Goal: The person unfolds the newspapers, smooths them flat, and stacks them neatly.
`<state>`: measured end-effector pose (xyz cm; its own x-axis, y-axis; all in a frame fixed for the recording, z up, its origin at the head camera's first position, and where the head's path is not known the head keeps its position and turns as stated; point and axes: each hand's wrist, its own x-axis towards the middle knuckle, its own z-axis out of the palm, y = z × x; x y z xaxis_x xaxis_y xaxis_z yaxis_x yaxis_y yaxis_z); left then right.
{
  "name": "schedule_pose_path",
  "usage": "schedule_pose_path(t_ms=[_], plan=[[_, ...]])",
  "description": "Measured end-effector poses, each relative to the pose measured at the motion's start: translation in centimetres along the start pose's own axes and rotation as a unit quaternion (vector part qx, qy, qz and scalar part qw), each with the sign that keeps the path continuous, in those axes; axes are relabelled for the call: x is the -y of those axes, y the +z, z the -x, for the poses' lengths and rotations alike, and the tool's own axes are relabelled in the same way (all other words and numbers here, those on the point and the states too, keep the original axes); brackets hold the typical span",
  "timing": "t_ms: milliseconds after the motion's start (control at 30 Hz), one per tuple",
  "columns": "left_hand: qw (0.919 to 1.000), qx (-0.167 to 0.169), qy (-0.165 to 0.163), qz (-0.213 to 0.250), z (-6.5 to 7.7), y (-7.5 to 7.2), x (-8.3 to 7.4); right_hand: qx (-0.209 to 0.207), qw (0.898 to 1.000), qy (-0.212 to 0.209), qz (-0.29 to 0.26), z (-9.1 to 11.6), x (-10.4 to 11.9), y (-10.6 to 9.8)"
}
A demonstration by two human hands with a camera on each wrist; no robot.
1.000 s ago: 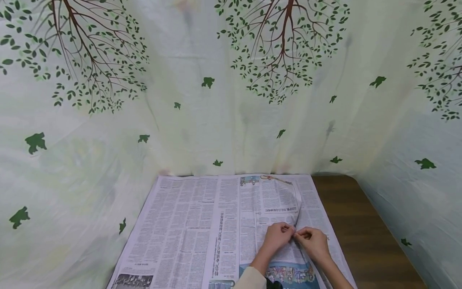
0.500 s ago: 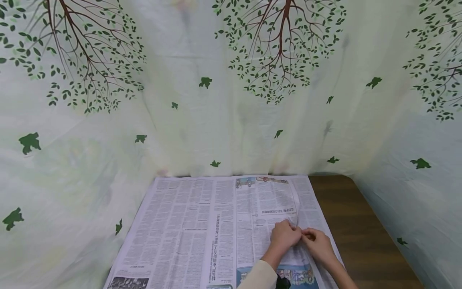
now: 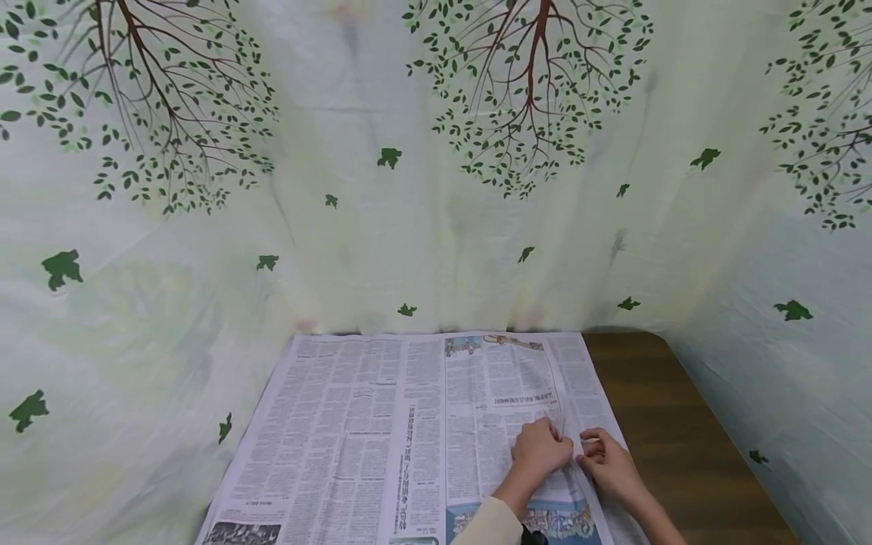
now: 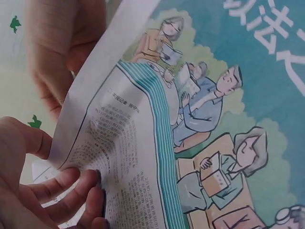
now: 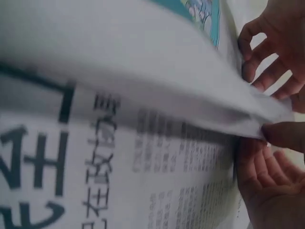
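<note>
A printed newspaper (image 3: 347, 401) lies over the table, with a fold raised along its right part. In the head view my left hand (image 3: 543, 456) pinches this raised edge. The left wrist view shows the fingers of my left hand (image 4: 52, 186) in front of the sheet's margin and the thumb behind it, beside coloured drawings of readers. Just to the right is my right hand (image 3: 613, 468), index finger and thumb parted, the thumb right at the paper's edge. In the right wrist view my right hand (image 5: 274, 186) is close below the fold.
Dark brown wooden table top (image 3: 681, 431) shows along the right side. Behind and on both sides hangs a pale curtain (image 3: 463, 250) printed with trees and green leaves. It comes down to the table's back edge.
Both hands first meet at the paper's edge; now my right hand has come a little apart to the right, thumb and index finger spread. My left hand has shifted slightly right, still on the fold.
</note>
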<state>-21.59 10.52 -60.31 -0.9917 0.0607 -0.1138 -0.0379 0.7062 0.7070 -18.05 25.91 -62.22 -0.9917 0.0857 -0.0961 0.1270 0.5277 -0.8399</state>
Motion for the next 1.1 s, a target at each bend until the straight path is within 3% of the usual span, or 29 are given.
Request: schedule_pose_path(t_ms=[133, 300, 433, 533, 733, 800, 967, 1100], plan=[[0.9988, 0.013, 0.039, 0.029, 0.4, -0.2, 0.5, 0.031, 0.998, -0.035, -0.029, 0.2, -0.7, -0.1], [0.9902, 0.031, 0.131, 0.036, 0.5, -0.4, 1.1, 0.072, 0.996, -0.056, -0.005, -0.2, -1.5, -0.4], [0.9798, 0.012, 0.199, 0.005, 0.6, -0.4, 1.4, 0.085, 0.994, -0.069, 0.009, -0.5, -1.9, -0.6], [0.9734, -0.003, 0.227, -0.03, 0.6, -0.4, 1.4, 0.086, 0.993, -0.078, 0.011, -0.5, -1.9, -0.7], [0.9782, 0.044, 0.198, -0.047, 0.6, -0.5, 1.1, 0.093, 0.993, -0.073, 0.009, -0.5, -1.8, -0.7], [0.9783, 0.043, 0.192, -0.065, 0.7, -0.4, 1.0, 0.095, 0.993, -0.07, 0.008, -0.5, -1.9, -0.6], [0.9697, 0.027, 0.191, -0.15, 0.9, 0.2, 0.5, 0.085, 0.993, -0.086, 0.01, -0.5, -2.2, -0.3], [0.9655, 0.044, 0.172, -0.191, 0.9, 0.7, 0.3, 0.078, 0.993, -0.088, 0.008, -0.6, -2.2, 0.0]])
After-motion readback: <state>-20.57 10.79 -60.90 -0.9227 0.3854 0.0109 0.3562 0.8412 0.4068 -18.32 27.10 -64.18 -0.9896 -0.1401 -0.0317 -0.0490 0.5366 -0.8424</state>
